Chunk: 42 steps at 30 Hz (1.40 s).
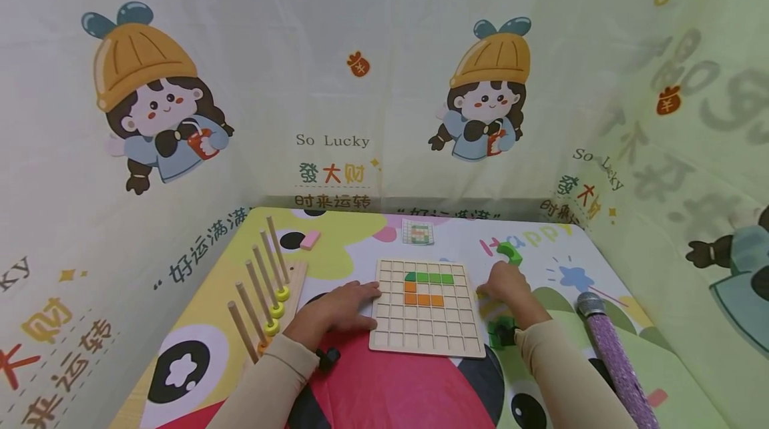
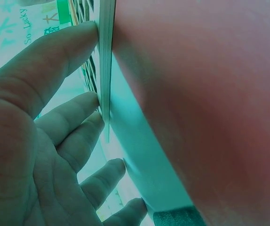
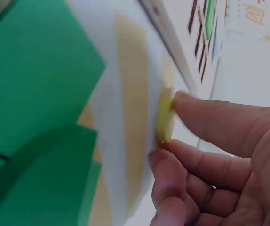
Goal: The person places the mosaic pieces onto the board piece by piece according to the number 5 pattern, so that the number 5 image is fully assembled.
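A square wooden grid board (image 1: 390, 323) lies on the patterned table mat. In its upper middle sit a row of green pieces (image 1: 435, 278) and several orange pieces (image 1: 423, 299) below. My left hand (image 1: 341, 309) rests at the board's left edge, thumb and fingers spread; the left wrist view shows fingertips against the board's side (image 2: 105, 66). Beside the board's right edge, my right hand (image 1: 507, 287) pinches a small yellow piece (image 3: 163, 115) between thumb and forefinger, low over the mat. The other fingers of that hand are curled in.
Left of the board stands a wooden peg rack (image 1: 296, 282) with yellow rings (image 1: 282, 293). A pink block (image 1: 310, 239) and a pattern card (image 1: 418, 233) lie farther back. Right are a green curved piece (image 1: 509, 253), green blocks (image 1: 497, 333) and a purple glittery microphone (image 1: 615, 355).
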Each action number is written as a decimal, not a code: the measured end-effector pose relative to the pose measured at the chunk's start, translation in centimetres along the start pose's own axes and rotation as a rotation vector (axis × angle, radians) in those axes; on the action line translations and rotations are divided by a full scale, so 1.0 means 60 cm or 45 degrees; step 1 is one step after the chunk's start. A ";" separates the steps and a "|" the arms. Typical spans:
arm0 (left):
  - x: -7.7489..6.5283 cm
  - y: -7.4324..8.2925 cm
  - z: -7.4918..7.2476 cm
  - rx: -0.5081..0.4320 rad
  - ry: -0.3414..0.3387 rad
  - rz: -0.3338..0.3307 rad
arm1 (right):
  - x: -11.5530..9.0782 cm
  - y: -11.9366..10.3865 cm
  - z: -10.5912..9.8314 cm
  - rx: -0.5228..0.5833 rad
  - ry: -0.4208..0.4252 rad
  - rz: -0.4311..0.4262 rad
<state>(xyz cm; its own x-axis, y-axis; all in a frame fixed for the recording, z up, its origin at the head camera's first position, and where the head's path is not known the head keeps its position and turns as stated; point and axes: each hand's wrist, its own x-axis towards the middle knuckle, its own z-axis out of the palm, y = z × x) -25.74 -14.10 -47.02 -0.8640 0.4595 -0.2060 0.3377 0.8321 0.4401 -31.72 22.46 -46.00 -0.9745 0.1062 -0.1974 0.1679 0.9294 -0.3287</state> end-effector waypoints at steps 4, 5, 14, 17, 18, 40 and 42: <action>-0.001 0.002 -0.002 -0.003 0.004 0.004 | 0.002 -0.001 -0.002 0.000 -0.035 -0.067; -0.001 0.002 -0.002 0.000 0.004 0.005 | 0.002 -0.001 -0.001 -0.004 -0.037 -0.094; -0.003 0.004 -0.002 0.004 0.007 -0.006 | 0.005 0.009 0.010 0.018 0.008 -0.262; -0.003 0.003 -0.002 -0.002 0.010 -0.004 | 0.004 0.009 0.010 0.051 0.017 -0.290; -0.002 0.002 -0.001 -0.002 0.011 -0.005 | 0.004 0.009 0.010 0.064 0.016 -0.300; 0.002 -0.002 0.005 0.020 0.011 0.002 | -0.016 -0.025 0.019 0.405 -0.218 -0.573; 0.002 -0.001 0.005 0.024 0.011 -0.005 | -0.019 -0.030 0.019 0.386 -0.241 -0.605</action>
<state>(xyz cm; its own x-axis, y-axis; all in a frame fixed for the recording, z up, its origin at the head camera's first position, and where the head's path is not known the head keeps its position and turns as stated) -25.76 -14.02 -47.32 -0.8686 0.4534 -0.1999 0.3410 0.8396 0.4229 -30.75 20.24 -46.25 -0.9145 -0.3875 -0.1165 -0.2179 0.7143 -0.6651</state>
